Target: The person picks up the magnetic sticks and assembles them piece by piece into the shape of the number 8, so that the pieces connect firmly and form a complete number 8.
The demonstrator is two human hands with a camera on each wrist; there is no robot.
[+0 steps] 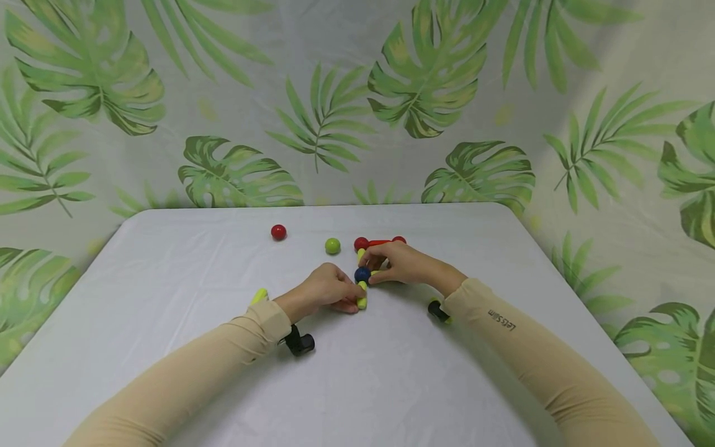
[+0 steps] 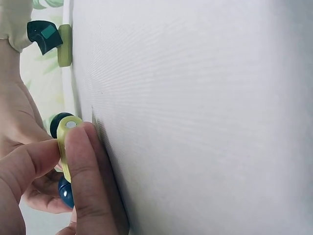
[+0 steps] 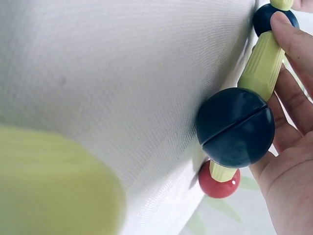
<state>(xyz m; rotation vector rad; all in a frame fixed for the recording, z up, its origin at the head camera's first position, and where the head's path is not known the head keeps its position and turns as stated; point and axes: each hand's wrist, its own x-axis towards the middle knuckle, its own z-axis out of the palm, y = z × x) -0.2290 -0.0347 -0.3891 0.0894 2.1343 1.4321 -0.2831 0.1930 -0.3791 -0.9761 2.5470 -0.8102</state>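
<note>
In the head view, my left hand (image 1: 329, 288) pinches a yellow-green magnetic rod (image 1: 362, 296) between thumb and fingers. Its bare end shows a round silver magnet in the left wrist view. A dark blue ball (image 1: 362, 275) sits at the rod's far end. My right hand (image 1: 404, 264) holds a second yellow-green rod (image 3: 261, 68), its thumb beside the same ball. At that rod's other end is another blue ball (image 3: 234, 127), hidden by the hand in the head view. Beyond, a yellow-green rod (image 1: 360, 254) leads toward a red ball (image 1: 361, 243).
A red rod (image 1: 380, 242) runs from that ball to another red ball (image 1: 399, 239). A loose red ball (image 1: 278, 232) and a green ball (image 1: 332, 246) lie farther back left. A yellow-green rod (image 1: 259, 296) is beside my left wrist; another rod (image 2: 64, 45) lies by my right wrist.
</note>
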